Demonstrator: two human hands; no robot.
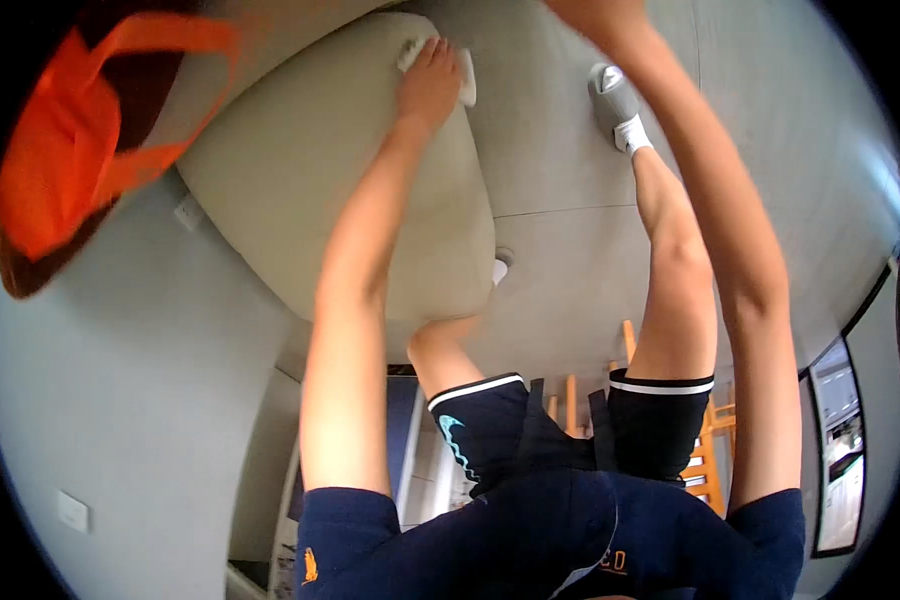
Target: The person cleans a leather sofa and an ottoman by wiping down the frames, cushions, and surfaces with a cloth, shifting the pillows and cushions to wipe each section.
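My left hand lies with its fingers over a white cloth, pressing it against the far end of a smooth beige padded surface, which looks like part of a sofa. Bits of the cloth stick out on both sides of the hand. At the top edge of the view, my right hand is mostly cut off. Its fingers are out of frame, so whether it holds anything is hidden.
An orange bag with loop handles is at the upper left, beside the padded surface. Grey floor stretches under my feet, one in a grey slipper. Behind me stands a wooden chair. A wall switch is at left.
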